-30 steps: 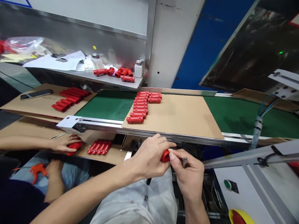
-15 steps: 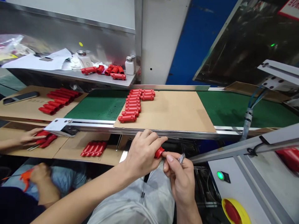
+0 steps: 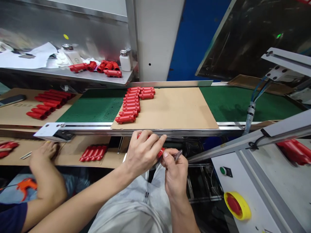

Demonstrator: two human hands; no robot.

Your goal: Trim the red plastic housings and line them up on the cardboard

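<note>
My left hand (image 3: 143, 152) is wrapped around a red plastic tube-shaped part (image 3: 160, 152), and most of that part is hidden under the fingers. My right hand (image 3: 177, 171) is closed in a pinch right at the part's near end. A small greyish, crumpled-looking piece (image 3: 178, 155) sticks out between its thumb and fingers; its kind is not clear. Both hands are above my lap, in front of the conveyor's metal edge. Just beyond them, similar red parts (image 3: 125, 118) lie in a column on a cardboard sheet (image 3: 179, 110).
The cardboard rests on a green conveyor belt (image 3: 97, 105). At left, a co-worker's hand (image 3: 46, 150) is by more red parts (image 3: 93, 153) on a lower shelf. White bottles (image 3: 125, 61) stand on the metal shelf. A slanted metal frame (image 3: 262, 136) and yellow-ringed red button (image 3: 236, 205) are at right.
My right hand has come closer against the red part's end. The co-worker's hand has moved right, away from the red parts it touched. The green button's light has gone off. The view has shifted slightly.
</note>
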